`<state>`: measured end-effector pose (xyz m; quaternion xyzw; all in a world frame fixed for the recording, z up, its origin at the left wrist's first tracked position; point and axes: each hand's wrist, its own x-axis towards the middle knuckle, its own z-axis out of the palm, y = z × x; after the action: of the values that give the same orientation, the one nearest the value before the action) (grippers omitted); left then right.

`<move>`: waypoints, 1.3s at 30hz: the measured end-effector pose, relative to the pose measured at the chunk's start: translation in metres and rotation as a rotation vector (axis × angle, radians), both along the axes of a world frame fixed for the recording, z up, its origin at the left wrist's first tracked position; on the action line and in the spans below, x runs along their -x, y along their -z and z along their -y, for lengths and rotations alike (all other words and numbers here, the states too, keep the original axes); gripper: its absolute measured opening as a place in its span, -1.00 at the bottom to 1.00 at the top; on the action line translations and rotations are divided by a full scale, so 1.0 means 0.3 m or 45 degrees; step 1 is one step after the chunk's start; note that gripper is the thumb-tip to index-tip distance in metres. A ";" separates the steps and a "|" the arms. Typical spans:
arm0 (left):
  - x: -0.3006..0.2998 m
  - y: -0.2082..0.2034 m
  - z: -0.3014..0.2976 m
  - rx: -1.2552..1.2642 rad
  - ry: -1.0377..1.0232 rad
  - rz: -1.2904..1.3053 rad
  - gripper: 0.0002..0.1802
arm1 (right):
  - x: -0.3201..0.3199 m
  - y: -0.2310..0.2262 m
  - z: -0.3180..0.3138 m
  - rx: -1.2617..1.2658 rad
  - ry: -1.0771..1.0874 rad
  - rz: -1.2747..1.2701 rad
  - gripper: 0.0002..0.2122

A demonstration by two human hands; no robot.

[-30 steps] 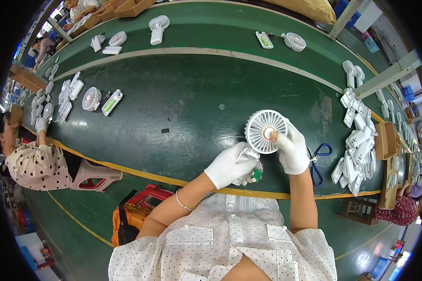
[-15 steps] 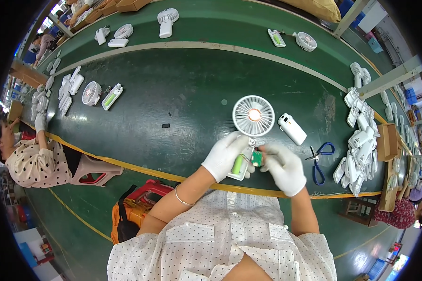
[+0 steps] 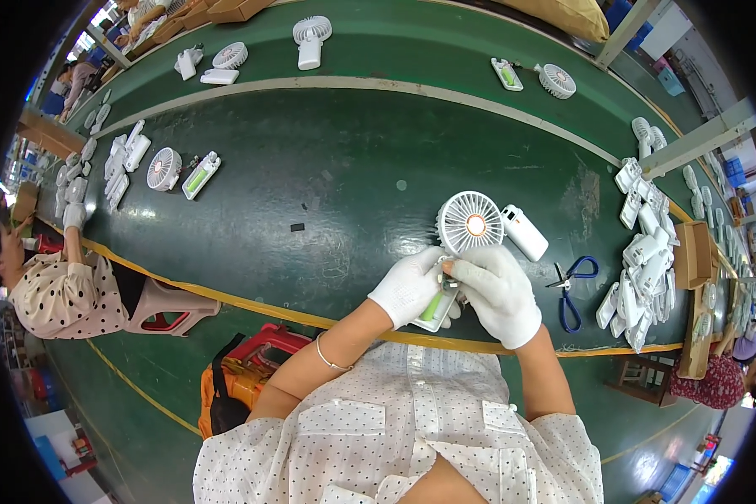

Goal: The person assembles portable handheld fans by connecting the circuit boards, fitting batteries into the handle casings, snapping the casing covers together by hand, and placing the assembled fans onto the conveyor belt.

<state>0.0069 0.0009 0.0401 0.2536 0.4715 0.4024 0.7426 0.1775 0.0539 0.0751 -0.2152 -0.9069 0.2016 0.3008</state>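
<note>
My gloved left hand [image 3: 410, 288] grips the open white handle shell [image 3: 427, 324] of a handheld fan. A green battery cell [image 3: 433, 307] lies inside the shell. Above it, the round white fan head [image 3: 470, 223] rests on the table, tilted to the right. My gloved right hand [image 3: 504, 294] is closed at the shell's upper end, thumb and fingertips pinched on the small circuit board [image 3: 450, 284]. Those fingers hide most of the board. A white handle cover [image 3: 526, 233] lies just right of the fan head. Blue-handled scissors [image 3: 569, 294] lie farther right.
White fan parts are heaped [image 3: 647, 269] at the right beside a cardboard box [image 3: 695, 255]. More fan parts [image 3: 165, 169] lie at the left. Behind a pale divider, a green belt [image 3: 395, 42] carries several fans. A co-worker [image 3: 63, 281] sits at the left.
My right hand has moved up and left, bringing the circuit board to the shell's upper end. The fan head has shifted right and down. Fans on the belt have moved slightly right.
</note>
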 end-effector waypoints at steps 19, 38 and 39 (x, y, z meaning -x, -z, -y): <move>-0.027 -0.014 0.007 -0.060 -0.024 -0.112 -0.76 | -0.024 0.072 0.053 0.005 0.208 -0.083 -0.67; -0.028 0.020 0.006 -0.145 -0.071 -0.084 -0.74 | -0.009 0.100 0.074 -0.057 0.374 -0.200 -0.77; -0.027 0.027 0.007 -0.144 -0.072 -0.082 -0.74 | -0.007 0.102 0.077 -0.057 0.372 -0.198 -0.77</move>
<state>0.0150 -0.0011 0.0321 0.2945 0.4788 0.4409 0.6997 0.1798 0.0307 0.0445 -0.3220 -0.8442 0.1515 0.4009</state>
